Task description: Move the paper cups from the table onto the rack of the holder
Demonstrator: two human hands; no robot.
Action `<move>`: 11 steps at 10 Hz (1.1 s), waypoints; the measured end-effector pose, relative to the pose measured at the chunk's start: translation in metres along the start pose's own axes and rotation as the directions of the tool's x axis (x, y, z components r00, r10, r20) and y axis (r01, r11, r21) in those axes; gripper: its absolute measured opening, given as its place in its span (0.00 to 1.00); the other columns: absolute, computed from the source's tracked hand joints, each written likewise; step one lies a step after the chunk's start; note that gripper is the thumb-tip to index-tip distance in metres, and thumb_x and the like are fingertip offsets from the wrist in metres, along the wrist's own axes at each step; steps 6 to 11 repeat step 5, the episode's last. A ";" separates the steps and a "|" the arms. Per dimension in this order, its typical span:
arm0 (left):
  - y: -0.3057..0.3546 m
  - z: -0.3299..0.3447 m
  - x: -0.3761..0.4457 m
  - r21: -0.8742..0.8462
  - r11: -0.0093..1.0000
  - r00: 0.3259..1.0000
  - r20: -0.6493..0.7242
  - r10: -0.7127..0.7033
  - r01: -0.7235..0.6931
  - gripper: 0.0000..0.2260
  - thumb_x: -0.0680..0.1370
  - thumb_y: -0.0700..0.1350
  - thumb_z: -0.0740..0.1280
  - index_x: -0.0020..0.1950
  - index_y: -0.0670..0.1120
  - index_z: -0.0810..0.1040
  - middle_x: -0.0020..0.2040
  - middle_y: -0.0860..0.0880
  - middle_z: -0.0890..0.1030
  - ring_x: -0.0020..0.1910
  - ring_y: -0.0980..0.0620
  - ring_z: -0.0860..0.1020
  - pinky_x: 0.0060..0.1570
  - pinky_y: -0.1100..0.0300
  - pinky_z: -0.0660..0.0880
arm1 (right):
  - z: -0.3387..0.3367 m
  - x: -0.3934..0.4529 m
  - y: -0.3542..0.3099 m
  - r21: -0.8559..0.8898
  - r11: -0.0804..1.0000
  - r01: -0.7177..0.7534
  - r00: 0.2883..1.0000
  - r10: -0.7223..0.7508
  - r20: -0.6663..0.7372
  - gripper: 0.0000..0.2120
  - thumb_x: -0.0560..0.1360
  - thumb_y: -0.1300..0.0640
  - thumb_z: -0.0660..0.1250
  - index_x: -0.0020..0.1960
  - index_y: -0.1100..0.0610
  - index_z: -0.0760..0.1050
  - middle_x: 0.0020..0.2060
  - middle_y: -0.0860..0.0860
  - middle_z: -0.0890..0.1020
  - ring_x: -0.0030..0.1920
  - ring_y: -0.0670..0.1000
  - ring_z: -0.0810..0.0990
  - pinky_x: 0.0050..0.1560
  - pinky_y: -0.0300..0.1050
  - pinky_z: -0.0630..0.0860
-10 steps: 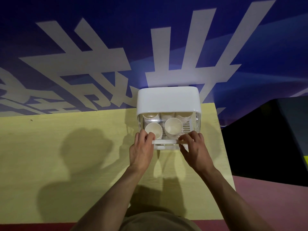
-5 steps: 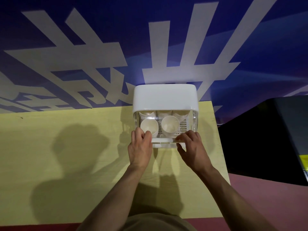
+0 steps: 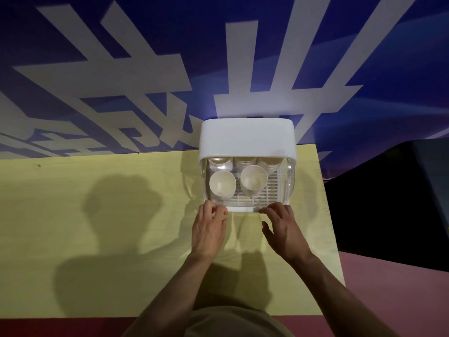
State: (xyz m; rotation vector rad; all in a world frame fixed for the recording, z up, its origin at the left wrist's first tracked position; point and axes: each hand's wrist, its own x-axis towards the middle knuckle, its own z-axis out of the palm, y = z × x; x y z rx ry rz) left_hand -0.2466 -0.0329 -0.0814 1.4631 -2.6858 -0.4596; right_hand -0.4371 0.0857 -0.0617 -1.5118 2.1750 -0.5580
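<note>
Holder (image 3: 246, 137) sits at the far edge of the yellow table (image 3: 97, 215), against the blue banner wall (image 3: 145, 69) with big white characters. White opaque top, clear curved front cover, white slatted rack (image 3: 268, 190) inside. Two paper cups stand upright on the rack, mouths up: left cup (image 3: 222, 186) at the front left, middle cup (image 3: 254, 178) just right of it and a bit further back, the two near each other, contact unclear. Both look hollow, nothing seen in them. Behind them, under the white top, three more cups (image 3: 244, 161) line up in a back row, only rims and upper walls showing through the clear plastic. Front right part of the rack is bare slats. White front lip (image 3: 243, 208) of the rack runs between the two hands. Left hand (image 3: 209, 229) is at the front left corner of the holder, fingers curled with thumb and fingertips bunched together at the lip; cannot tell whether it actually pinches the lip or just touches it. Right hand (image 3: 284, 229) is at the front right corner, fingers spread and fairly straight, fingertips (image 3: 267, 210) resting at the lip, thumb out to the side, holding nothing. Both forearms reach in from the bottom. Shadows of the person fall on the table to the left.
</note>
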 end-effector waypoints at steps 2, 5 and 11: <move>-0.006 -0.002 -0.003 -0.015 0.998 0.998 0.036 0.054 -0.054 0.14 0.75 0.49 0.74 0.57 0.52 0.73 0.55 0.51 0.67 0.53 0.52 0.70 0.51 0.58 0.77 | -0.002 0.002 -0.001 -0.030 0.999 0.025 1.000 -0.025 -0.015 0.19 0.75 0.63 0.72 0.65 0.55 0.78 0.56 0.52 0.78 0.57 0.55 0.73 0.58 0.48 0.75; -0.019 -0.047 0.010 -0.212 0.957 0.949 0.202 0.241 -0.198 0.13 0.80 0.58 0.65 0.62 0.56 0.72 0.58 0.57 0.71 0.58 0.55 0.72 0.50 0.59 0.74 | -0.038 0.023 -0.034 -0.153 0.988 -0.038 0.963 0.077 0.257 0.20 0.82 0.47 0.66 0.71 0.53 0.74 0.65 0.52 0.78 0.64 0.54 0.77 0.60 0.53 0.79; -0.019 -0.047 0.010 -0.212 0.957 0.949 0.202 0.241 -0.198 0.13 0.80 0.58 0.65 0.62 0.56 0.72 0.58 0.57 0.71 0.58 0.55 0.72 0.50 0.59 0.74 | -0.038 0.023 -0.034 -0.153 0.988 -0.038 0.963 0.077 0.257 0.20 0.82 0.47 0.66 0.71 0.53 0.74 0.65 0.52 0.78 0.64 0.54 0.77 0.60 0.53 0.79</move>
